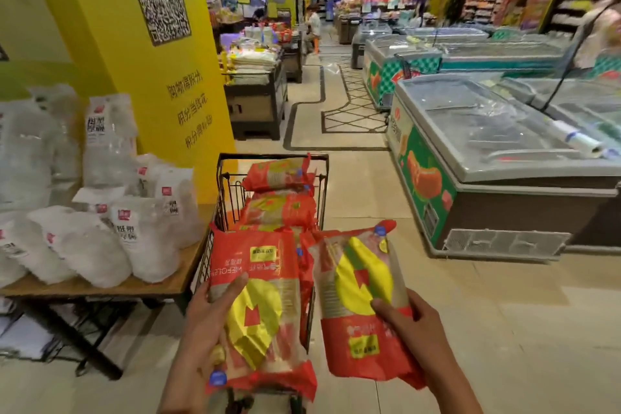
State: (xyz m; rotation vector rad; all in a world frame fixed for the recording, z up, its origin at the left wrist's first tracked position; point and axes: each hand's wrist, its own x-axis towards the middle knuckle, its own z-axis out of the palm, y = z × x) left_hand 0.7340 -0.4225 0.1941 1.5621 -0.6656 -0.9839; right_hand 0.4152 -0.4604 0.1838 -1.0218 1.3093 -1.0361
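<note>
Head cam: left hand (208, 323) grips a red-yellow pkt (258, 306) by its left edge, thumb pressed across the front, other fingers tucked behind, can't tell their spread. Right hand (413, 329) holds a second pkt (359, 299) the same way, thumb on the yellow patch, fingers curled under. Both are up over the near end of the wire cart (272, 157), close side by side. More red pkts (279, 208) piled in the cart. Left, table (100, 286) w/ white bags (144, 239); right, chest freezer (470, 131).
</note>
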